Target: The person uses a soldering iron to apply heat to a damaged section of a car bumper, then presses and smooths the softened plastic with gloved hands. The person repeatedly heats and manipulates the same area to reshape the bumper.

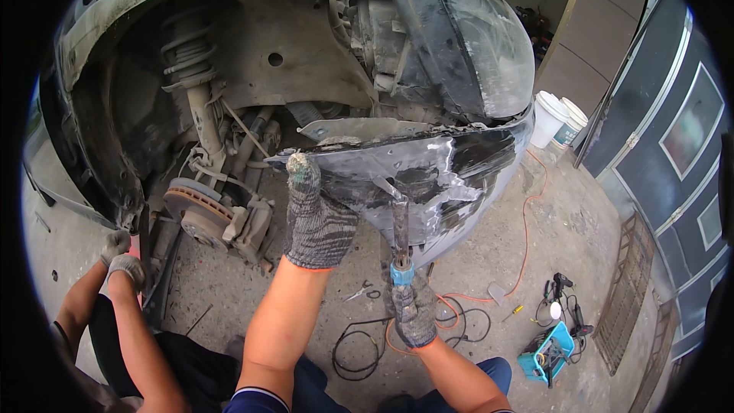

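Observation:
My left hand (317,218), in a grey knitted glove, grips the left end of a damaged car bumper (344,172). Its thumb lies over the upper edge; the other fingers are hidden behind the panel. The bumper is dark and scuffed, with pale jagged repair lines. My right hand (415,313), gloved too, is closed around a plastic welder (401,237) with a long metal barrel and a blue collar. The barrel points upward, and its flat tip appears to touch the bumper's surface. A headlight (489,46) sits above the bumper.
Left of the bumper is an open wheel well with a brake disc (200,214) and a strut (200,107). A co-worker's gloved hands (122,260) are at lower left. Cables (359,348), pliers (357,291), a blue basket (547,352) and white buckets (548,118) stand or lie on the floor.

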The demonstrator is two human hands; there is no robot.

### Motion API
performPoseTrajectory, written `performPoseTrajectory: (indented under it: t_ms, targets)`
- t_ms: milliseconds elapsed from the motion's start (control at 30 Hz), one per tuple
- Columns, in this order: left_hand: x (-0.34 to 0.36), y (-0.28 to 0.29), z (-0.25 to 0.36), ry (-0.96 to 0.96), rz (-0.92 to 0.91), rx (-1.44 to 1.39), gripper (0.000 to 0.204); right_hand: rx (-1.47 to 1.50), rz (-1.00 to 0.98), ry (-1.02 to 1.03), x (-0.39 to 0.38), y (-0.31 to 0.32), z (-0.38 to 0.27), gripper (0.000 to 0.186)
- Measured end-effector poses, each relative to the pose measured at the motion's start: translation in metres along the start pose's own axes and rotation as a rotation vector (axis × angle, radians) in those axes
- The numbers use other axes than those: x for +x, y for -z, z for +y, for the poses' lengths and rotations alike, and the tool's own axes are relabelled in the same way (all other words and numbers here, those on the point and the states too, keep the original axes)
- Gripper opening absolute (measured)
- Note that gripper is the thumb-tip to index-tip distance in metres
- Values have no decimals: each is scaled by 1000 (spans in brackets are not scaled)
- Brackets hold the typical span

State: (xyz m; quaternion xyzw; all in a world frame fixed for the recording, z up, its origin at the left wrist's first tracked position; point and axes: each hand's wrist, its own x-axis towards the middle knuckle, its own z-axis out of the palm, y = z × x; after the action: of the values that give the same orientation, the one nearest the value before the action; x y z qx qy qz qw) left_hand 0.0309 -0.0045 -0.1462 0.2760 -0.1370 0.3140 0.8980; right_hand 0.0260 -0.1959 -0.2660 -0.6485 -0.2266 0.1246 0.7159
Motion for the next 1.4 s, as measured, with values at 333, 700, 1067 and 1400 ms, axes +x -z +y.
performPoseTrajectory:
  t_ms: [333,700,1067,1400]
  targets:
    - [0,-8,3,-10,-3,44,65,113,20,-22,3,-3,-6,39]
    - [3,1,-1,-10,13,-15,67,129,24,-7,4,2,1,39]
    - [5,7,-6,7,-9,6,72,206,22,-38,-4,9,0,43]
    - [3,2,3,2,-51,80,71,-51,-10,45,7,0,-17,37]
